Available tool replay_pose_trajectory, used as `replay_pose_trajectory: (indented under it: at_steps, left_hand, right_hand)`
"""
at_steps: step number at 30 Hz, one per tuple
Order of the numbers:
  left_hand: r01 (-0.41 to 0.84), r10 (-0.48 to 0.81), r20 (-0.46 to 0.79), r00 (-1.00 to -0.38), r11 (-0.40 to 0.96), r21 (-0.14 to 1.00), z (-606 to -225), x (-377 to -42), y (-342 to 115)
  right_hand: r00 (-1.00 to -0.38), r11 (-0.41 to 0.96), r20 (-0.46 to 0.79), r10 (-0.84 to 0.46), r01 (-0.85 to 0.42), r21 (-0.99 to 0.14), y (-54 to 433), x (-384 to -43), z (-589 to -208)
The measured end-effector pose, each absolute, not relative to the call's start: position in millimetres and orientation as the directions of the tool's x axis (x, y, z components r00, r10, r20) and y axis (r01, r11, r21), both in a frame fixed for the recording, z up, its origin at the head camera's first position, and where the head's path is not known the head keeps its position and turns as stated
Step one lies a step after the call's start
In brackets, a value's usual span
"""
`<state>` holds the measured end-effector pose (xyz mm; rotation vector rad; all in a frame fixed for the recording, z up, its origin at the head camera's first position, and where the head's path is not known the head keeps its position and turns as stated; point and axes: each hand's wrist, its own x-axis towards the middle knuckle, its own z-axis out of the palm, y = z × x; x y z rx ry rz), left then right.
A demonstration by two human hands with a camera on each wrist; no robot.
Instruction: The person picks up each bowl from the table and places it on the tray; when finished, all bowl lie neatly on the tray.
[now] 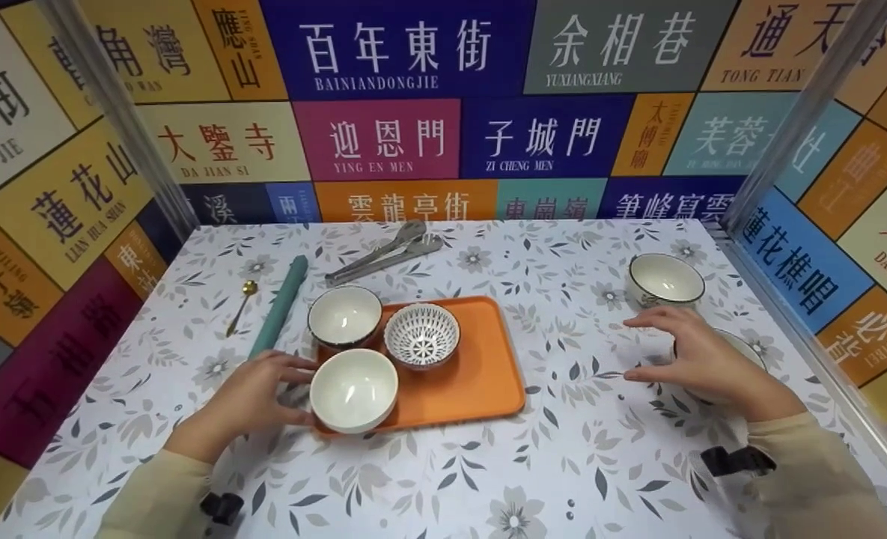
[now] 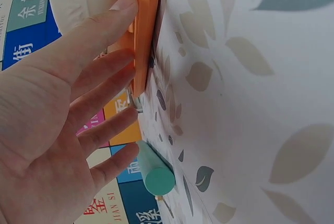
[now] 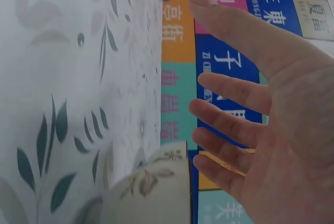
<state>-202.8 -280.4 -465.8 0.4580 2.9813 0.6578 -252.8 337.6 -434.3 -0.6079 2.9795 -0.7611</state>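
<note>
On an orange tray (image 1: 484, 367) stand a plain white bowl (image 1: 353, 391) at the front left, a dark-rimmed bowl (image 1: 344, 317) behind it, and a black-patterned bowl (image 1: 422, 337) beside them. My left hand (image 1: 252, 397) is at the tray's left edge, fingers spread and relaxed, holding nothing. In the left wrist view its thumb overlaps the tray rim (image 2: 143, 31); contact is unclear. Far to the right, my right hand (image 1: 705, 359) hovers with loose fingers beside a bowl (image 1: 746, 346) that it partly hides. Another dark-rimmed bowl (image 1: 666, 277) stands just behind that hand.
A teal cylinder (image 1: 282, 303) lies left of the tray, near a small gold spoon (image 1: 242, 307). Metal tongs (image 1: 387, 254) lie behind the tray. Floral cloth (image 1: 570, 449) covers the table, with sign-patterned walls (image 1: 383, 138) at the back and sides.
</note>
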Motion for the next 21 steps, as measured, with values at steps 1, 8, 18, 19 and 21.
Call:
replay_pose_trajectory:
  at_steps: [1,8,18,19,21]
  left_hand:
    - [0.270,0.295,0.007,-0.956,0.866,0.422,-465.7,-202.7,-280.4]
    - [0.287,0.309,0.017,-0.951,0.859,0.425,-466.5,-201.2,-281.5]
    - [0.283,0.308,0.013,-0.951,0.856,0.433,-465.7,-202.0,-281.8]
    - [0.286,0.311,0.013,-0.950,0.855,0.433,-465.8,-202.1,-282.1]
    - [0.282,0.309,0.009,-0.951,0.857,0.432,-465.7,-202.4,-282.2]
  right_hand:
    - [-0.924,0.808,0.087,-0.373,-0.369,-0.459,342.1,-252.0,-433.4]
    - [-0.920,0.809,0.118,-0.374,-0.386,-0.443,371.1,-247.4,-432.8]
    - [-0.935,0.829,0.096,-0.342,-0.348,-0.437,406.3,-240.0,-436.5]
    - [-0.936,0.832,0.088,-0.341,-0.344,-0.435,409.0,-239.5,-436.4]
    - [-0.937,0.837,0.072,-0.341,-0.338,-0.430,414.2,-239.1,-436.0]
